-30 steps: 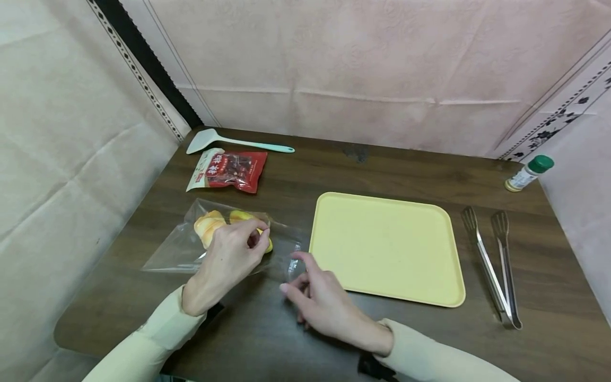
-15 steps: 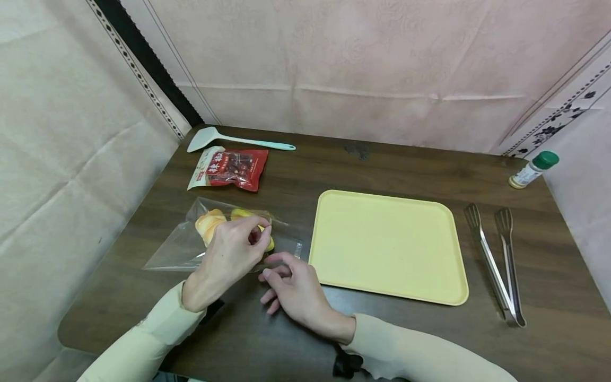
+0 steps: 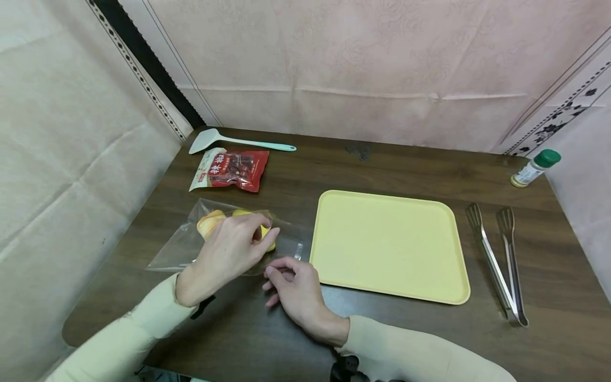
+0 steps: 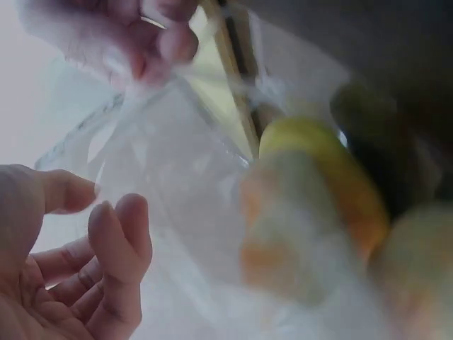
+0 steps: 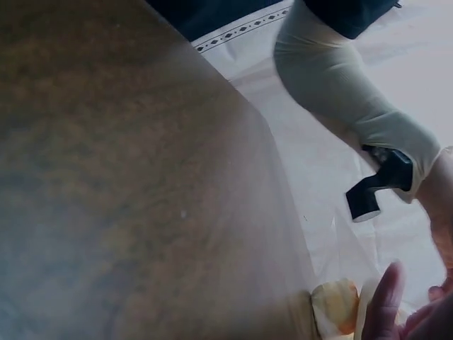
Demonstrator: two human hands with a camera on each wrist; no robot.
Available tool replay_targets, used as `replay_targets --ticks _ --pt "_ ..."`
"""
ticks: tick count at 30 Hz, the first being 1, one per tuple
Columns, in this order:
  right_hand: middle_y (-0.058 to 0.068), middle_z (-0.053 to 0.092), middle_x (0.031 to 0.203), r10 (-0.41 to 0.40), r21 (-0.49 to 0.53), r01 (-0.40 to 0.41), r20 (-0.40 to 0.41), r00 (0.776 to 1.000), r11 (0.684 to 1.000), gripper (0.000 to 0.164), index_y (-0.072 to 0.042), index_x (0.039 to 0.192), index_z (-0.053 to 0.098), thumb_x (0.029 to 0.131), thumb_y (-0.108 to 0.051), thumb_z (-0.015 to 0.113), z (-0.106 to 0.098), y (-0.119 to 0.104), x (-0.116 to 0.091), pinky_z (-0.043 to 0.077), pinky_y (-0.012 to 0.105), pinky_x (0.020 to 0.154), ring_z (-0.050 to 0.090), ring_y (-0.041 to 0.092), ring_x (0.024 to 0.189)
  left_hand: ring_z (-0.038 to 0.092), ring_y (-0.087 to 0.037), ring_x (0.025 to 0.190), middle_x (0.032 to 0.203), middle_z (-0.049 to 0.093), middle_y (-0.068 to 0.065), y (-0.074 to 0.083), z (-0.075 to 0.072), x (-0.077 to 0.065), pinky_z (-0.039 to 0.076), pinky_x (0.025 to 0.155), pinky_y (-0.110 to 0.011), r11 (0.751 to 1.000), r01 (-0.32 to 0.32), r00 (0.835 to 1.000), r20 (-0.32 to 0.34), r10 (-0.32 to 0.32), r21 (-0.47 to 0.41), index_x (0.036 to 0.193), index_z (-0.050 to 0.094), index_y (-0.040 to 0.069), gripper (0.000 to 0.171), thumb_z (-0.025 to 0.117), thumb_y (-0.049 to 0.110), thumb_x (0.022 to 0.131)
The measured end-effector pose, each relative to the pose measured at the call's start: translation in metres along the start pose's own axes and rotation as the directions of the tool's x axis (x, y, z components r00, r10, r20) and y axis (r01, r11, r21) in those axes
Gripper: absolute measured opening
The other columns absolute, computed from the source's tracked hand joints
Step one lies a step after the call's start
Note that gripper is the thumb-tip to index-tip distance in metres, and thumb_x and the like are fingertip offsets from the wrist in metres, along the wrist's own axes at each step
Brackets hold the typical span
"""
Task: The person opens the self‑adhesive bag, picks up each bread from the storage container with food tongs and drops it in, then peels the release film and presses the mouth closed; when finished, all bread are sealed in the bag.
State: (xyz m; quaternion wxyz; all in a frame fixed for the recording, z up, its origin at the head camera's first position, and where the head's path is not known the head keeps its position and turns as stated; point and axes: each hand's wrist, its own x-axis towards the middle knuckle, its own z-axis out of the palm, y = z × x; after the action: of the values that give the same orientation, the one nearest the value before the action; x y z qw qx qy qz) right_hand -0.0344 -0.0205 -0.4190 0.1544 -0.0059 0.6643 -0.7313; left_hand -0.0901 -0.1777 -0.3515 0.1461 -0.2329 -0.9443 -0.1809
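Note:
A clear plastic bag (image 3: pixel 174 252) lies on the table, with a golden bread roll (image 3: pixel 208 223) and a yellow item (image 3: pixel 241 212) inside. My left hand (image 3: pixel 231 244) is over the bag, partly hiding its contents. In the left wrist view its thumb and fingertips stand slightly apart, fingers loosely bent, close beside the plastic. My right hand (image 3: pixel 300 294) is at the bag's near right edge. Its thumb and forefinger pinch the plastic, seen at the top of the left wrist view. The right wrist view catches the bread roll (image 5: pixel 336 306) low in the frame.
Right of the bag lies a pale yellow tray (image 3: pixel 389 246), with metal tongs (image 3: pixel 498 270) beyond it. Behind the bag are a red snack packet (image 3: pixel 234 168) and a light-blue spatula (image 3: pixel 253 142). A green-capped bottle (image 3: pixel 533 168) stands at the far right.
My right hand has moved left from the bag's right end to its near edge. The left thumb and forefinger, earlier together on the bag, have parted.

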Motion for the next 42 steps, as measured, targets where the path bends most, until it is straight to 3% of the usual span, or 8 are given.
replay_targets --ticks 6,10,14,18,23,30,33,42 --pt "0.034 0.079 0.097 0.018 0.018 -0.018 -0.002 1.0 1.0 0.017 0.009 0.11 0.077 0.103 -0.005 0.07 -0.001 0.001 0.001 0.064 0.032 0.058 0.072 0.013 0.054 0.062 -0.014 0.057 0.081 0.079 -0.006 -0.002 -0.026 0.03 0.053 0.052 -0.033 0.991 -0.117 0.992 0.054 0.114 0.071 0.097 0.08 0.006 0.014 0.076 0.018 0.101" --pt "0.03 0.079 0.09 0.026 0.01 -0.026 -0.005 1.0 1.0 0.017 0.007 0.109 0.078 0.102 -0.007 0.072 -0.001 0.002 -0.001 0.064 0.032 0.058 0.067 0.004 0.051 0.06 -0.014 0.059 0.082 0.076 -0.003 -0.012 -0.039 0.06 0.048 0.051 -0.032 0.969 -0.231 0.965 0.145 0.217 0.084 0.094 0.079 0.007 0.008 0.075 0.01 0.1" --pt "0.026 0.08 0.085 0.058 0.012 -0.058 0.006 0.998 0.998 0.016 0.007 0.11 0.079 0.102 -0.007 0.073 0.001 0.004 -0.005 0.064 0.033 0.058 0.066 0.005 0.05 0.046 -0.011 0.061 0.078 0.065 0.0 -0.026 -0.038 0.084 0.033 0.051 -0.027 0.944 -0.32 0.9 0.336 0.278 0.077 0.085 0.075 0.014 0.018 0.073 0.007 0.102" --pt "0.026 0.08 0.085 0.077 0.024 -0.077 0.011 0.997 0.997 0.015 0.006 0.109 0.079 0.101 -0.006 0.074 0.002 0.006 -0.008 0.064 0.035 0.058 0.066 0.005 0.05 0.06 -0.01 0.072 0.087 0.074 0.003 -0.035 -0.025 0.102 0.049 0.06 -0.03 0.942 -0.334 0.819 0.498 0.286 0.008 0.089 0.08 0.017 0.016 0.075 0.01 0.102" --pt "0.026 0.08 0.084 0.067 0.021 -0.067 -0.009 0.998 0.998 0.016 0.007 0.109 0.079 0.101 -0.006 0.074 0.001 0.003 -0.005 0.063 0.033 0.057 0.065 0.004 0.049 0.078 -0.017 0.098 0.109 0.084 -0.004 -0.041 -0.002 0.124 0.065 0.089 -0.04 0.957 -0.246 0.692 0.664 0.283 -0.152 0.108 0.086 0.01 0.012 0.075 0.008 0.102" --pt "0.025 0.08 0.086 0.067 0.026 -0.067 -0.002 0.998 0.997 0.017 0.008 0.11 0.079 0.102 -0.006 0.073 -0.001 0.0 0.002 0.063 0.03 0.057 0.066 0.005 0.049 0.074 -0.016 0.102 0.118 0.083 -0.006 -0.044 0.018 0.137 0.063 0.095 -0.038 0.962 -0.174 0.54 0.796 0.271 -0.21 0.116 0.085 0.009 0.019 0.07 0.008 0.105" --pt "0.028 0.08 0.089 0.055 0.028 -0.055 -0.002 0.998 0.998 0.018 0.009 0.111 0.078 0.101 -0.005 0.073 -0.001 0.0 0.002 0.063 0.031 0.057 0.066 0.004 0.049 0.07 -0.015 0.097 0.117 0.083 -0.005 -0.044 0.022 0.137 0.062 0.092 -0.037 0.961 -0.163 0.509 0.815 0.277 -0.225 0.114 0.086 0.011 0.019 0.069 0.01 0.106" --pt "0.023 0.08 0.083 0.042 0.024 -0.043 0.022 0.999 0.999 0.016 0.009 0.109 0.078 0.101 -0.004 0.074 0.0 0.004 0.002 0.063 0.034 0.056 0.065 0.005 0.049 0.063 -0.013 0.095 0.101 0.081 0.004 -0.049 0.03 0.131 0.055 0.091 -0.034 0.965 -0.133 0.477 0.839 0.261 -0.224 0.101 0.086 0.016 0.013 0.074 0.019 0.103"
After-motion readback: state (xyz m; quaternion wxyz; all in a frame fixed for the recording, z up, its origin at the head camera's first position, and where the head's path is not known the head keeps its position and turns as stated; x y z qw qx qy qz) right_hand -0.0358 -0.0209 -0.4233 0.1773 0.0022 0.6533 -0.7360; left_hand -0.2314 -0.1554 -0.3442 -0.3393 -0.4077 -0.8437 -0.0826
